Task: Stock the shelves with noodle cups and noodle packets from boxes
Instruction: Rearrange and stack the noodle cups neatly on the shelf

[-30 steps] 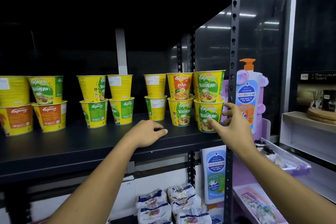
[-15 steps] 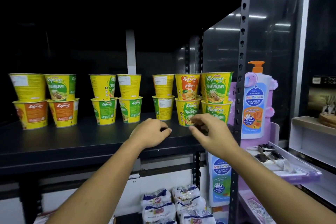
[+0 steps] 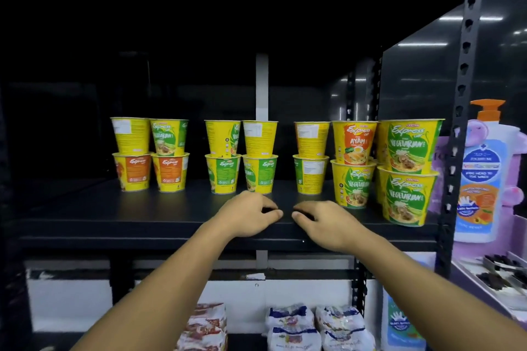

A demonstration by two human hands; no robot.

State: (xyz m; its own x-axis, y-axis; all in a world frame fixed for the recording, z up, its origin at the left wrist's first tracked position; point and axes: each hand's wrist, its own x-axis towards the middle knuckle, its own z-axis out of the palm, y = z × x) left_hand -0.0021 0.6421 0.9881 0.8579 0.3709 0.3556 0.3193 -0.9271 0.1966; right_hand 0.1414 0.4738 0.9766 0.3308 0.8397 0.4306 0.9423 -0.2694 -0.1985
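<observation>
My left hand (image 3: 251, 216) and right hand (image 3: 322, 222) rest loosely curled and empty at the front of the black shelf (image 3: 114, 214), mid-frame. The noodle cups (image 3: 259, 157) stand two-high behind. The Vegetarian stack (image 3: 407, 171) at frame right sits near the lip, so I judge a careless sweep could topple it.

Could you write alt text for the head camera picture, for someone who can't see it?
A person's empty left hand and right hand rest, fingers loosely curled, on the front of a black metal shelf. Behind them, yellow noodle cups stand stacked two high; white plastic noodle packets lie on the level below.
</observation>
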